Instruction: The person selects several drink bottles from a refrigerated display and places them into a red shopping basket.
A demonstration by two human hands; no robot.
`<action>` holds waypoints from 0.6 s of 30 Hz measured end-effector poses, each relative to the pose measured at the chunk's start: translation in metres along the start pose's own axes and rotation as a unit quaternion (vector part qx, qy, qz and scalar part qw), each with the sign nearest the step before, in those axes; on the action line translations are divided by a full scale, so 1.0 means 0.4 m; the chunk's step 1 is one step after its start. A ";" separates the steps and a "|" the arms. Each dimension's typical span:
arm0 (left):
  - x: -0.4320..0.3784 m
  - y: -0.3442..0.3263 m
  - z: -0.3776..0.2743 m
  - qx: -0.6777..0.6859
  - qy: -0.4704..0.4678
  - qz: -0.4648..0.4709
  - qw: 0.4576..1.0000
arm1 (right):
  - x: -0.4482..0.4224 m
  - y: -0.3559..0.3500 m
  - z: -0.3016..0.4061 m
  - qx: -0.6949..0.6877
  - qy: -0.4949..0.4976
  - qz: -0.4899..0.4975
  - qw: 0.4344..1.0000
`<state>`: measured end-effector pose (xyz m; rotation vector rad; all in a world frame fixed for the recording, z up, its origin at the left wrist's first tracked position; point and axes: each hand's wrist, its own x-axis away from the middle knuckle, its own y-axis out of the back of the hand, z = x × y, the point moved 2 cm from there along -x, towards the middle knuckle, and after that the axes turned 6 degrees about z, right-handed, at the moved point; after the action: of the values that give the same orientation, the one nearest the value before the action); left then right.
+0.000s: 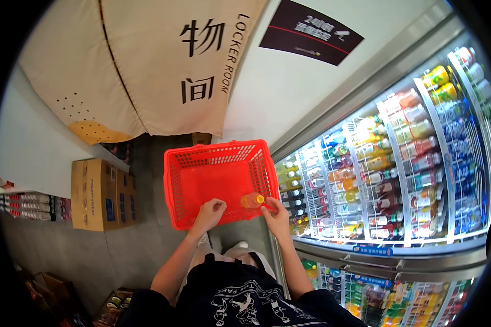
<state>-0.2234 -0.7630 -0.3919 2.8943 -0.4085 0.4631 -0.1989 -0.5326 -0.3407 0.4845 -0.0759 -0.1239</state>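
Note:
A red plastic shopping basket (210, 180) lies before me, its perforated walls open at the top. Inside it, near the right-hand corner closest to me, a clear bottle of orange drink (250, 200) stands with its yellow cap up. My right hand (277, 214) is at the near right rim, thumb and index finger apart beside the cap; the frame does not settle whether they touch it. Over the near rim is my left hand (211, 213), fingers curled together with nothing visible in them. What holds the basket up is hidden.
On the right, a lit refrigerated display (376, 180) holds rows of bottled drinks behind a metal frame (429, 263). A fabric door curtain (155, 73) hangs ahead. Cardboard cartons (102, 196) stand on the grey floor (82, 249) at left, near shelved drinks (28, 206). A dark sign (311, 32) is on the wall.

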 end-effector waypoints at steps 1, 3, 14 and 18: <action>0.002 0.002 0.005 0.004 0.015 -0.002 1.000 | -0.024 -0.006 -0.014 0.033 -0.017 0.054 0.998; 0.011 0.015 0.008 0.004 0.046 -0.005 0.999 | -0.069 -0.032 -0.014 0.093 0.026 0.078 0.992; -0.043 0.029 0.021 0.002 0.109 -0.077 0.991 | -0.255 -0.107 -0.115 0.176 0.001 0.346 0.922; -0.056 -0.013 0.013 0.023 0.109 -0.097 0.989 | -0.331 -0.138 -0.106 0.105 0.039 0.314 0.943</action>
<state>-0.2410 -0.7539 -0.4046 2.8458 -0.0834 0.7544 -0.3311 -0.5436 -0.4098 0.6567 -0.1629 0.5346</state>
